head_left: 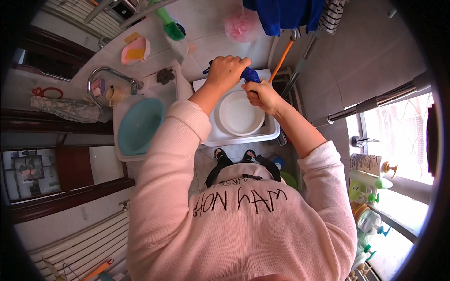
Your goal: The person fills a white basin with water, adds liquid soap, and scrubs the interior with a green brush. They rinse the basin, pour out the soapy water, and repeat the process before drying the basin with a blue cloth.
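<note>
A twisted blue cloth (pixel 250 75) is stretched between my two hands above a white basin (pixel 241 112). My left hand (pixel 227 71) is closed round the cloth, and a short dark blue end sticks out past its left side. Lower and to the right, my right hand (pixel 263 96) grips the other end in a fist. The round basin stands in a white rectangular sink (pixel 239 140). My hands cover parts of the cloth and the basin's far right edge.
On the left, a teal basin (pixel 140 126) sits in a second sink under a curved faucet (pixel 101 70). A green brush (pixel 173 30), pink bath puff (pixel 241 25) and blue towel (pixel 290 16) hang beyond. An orange hose (pixel 281 58) runs right of my hands. Pump bottles (pixel 368 164) line the windowsill.
</note>
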Available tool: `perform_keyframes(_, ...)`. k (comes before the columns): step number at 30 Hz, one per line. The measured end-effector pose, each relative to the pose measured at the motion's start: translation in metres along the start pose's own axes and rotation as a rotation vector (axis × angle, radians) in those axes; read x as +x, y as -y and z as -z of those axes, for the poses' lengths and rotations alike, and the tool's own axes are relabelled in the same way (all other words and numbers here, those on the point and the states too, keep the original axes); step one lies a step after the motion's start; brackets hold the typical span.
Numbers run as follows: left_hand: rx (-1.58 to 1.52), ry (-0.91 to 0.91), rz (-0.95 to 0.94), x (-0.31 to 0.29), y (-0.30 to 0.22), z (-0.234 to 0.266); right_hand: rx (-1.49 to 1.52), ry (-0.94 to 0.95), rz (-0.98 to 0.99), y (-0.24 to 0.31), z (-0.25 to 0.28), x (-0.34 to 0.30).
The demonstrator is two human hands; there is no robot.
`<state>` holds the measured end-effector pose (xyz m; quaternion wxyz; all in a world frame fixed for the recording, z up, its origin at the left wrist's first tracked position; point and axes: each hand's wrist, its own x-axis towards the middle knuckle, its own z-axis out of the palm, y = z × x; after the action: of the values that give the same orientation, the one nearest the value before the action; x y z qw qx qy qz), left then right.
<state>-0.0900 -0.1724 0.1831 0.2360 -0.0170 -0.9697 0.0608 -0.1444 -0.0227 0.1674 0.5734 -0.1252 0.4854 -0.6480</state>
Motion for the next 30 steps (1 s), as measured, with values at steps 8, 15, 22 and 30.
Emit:
perform_keyframes(8, 0.009, 0.022, 0.001, 0.006, 0.005, -0.01, 0.17, 0.047, -0.007, -0.005, 0.003, 0.008)
perform_keyframes(15, -0.311, 0.047, 0.228, -0.01, 0.007, -0.009, -0.434, -0.132, 0.137, 0.015, -0.007, 0.0)
perform_keyframes(22, -1.004, 0.154, 0.837, -0.042, -0.019, -0.016, -0.276, -0.228, 0.407, 0.003, 0.007, -0.006)
perform_keyframes(30, -1.487, -0.19, 1.149, -0.042, -0.068, -0.021, 0.266, -0.143, 0.193, -0.063, -0.005, -0.005)
